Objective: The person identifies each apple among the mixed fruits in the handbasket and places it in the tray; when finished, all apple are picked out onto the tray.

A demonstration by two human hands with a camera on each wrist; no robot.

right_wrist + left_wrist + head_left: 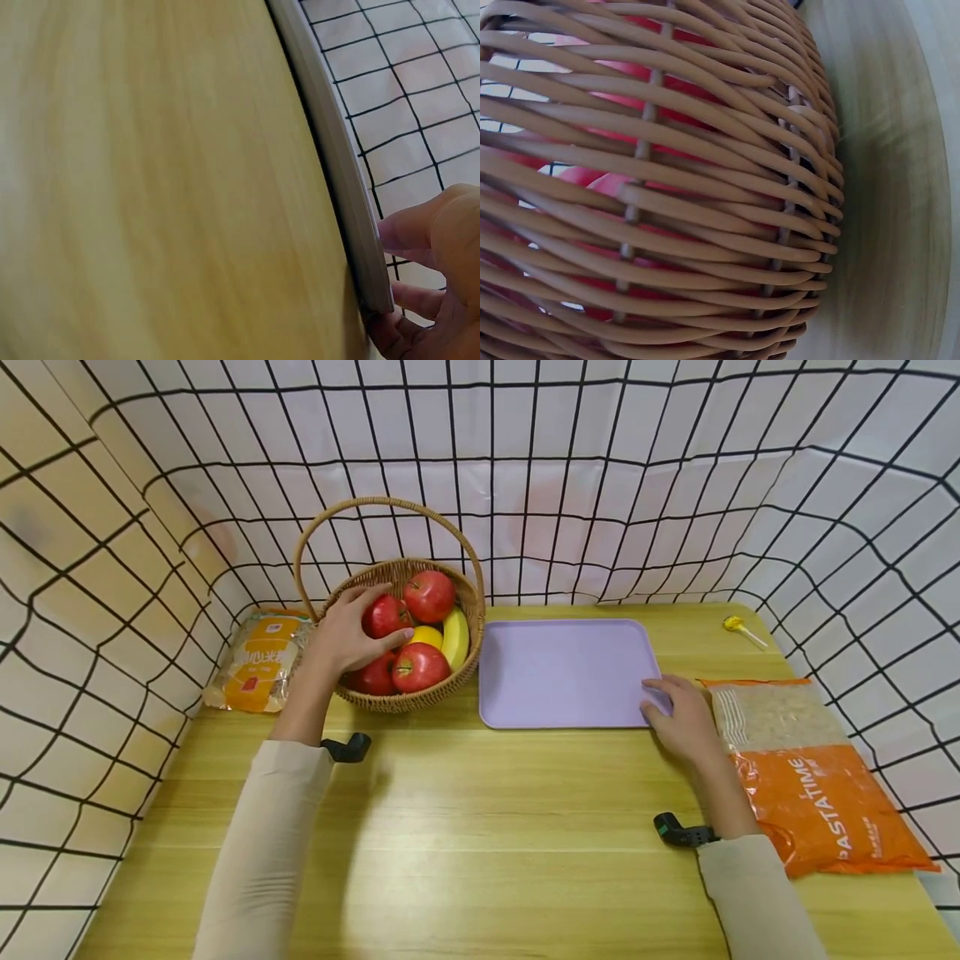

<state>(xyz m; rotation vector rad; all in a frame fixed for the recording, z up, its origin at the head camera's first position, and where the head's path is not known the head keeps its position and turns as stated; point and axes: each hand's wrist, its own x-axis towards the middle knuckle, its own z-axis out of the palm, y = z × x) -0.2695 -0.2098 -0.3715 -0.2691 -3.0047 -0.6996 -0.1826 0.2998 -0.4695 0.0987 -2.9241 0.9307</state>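
Observation:
A wicker basket [405, 702] with a tall handle holds several red apples, a banana [456, 639] and a round yellow fruit [427, 636]. Reaching over its left side, my left hand [347, 633] grips one apple [386, 617], thumb on the near side and fingers across the far side. The left wrist view is filled by the basket weave [705, 172], with red fruit behind it and the hand out of sight. At the right end of a lilac tray [562, 672], my right hand [684, 720] pinches the near corner, some fingertips below the tray's edge [337, 150].
A bag of orange-labelled dry food [258, 662] lies left of the basket. On the right are an orange pasta bag [825, 802] and a yellow lollipop [738, 628]. Black wire mesh [555, 468] surrounds the back and sides of the wooden table [510, 827].

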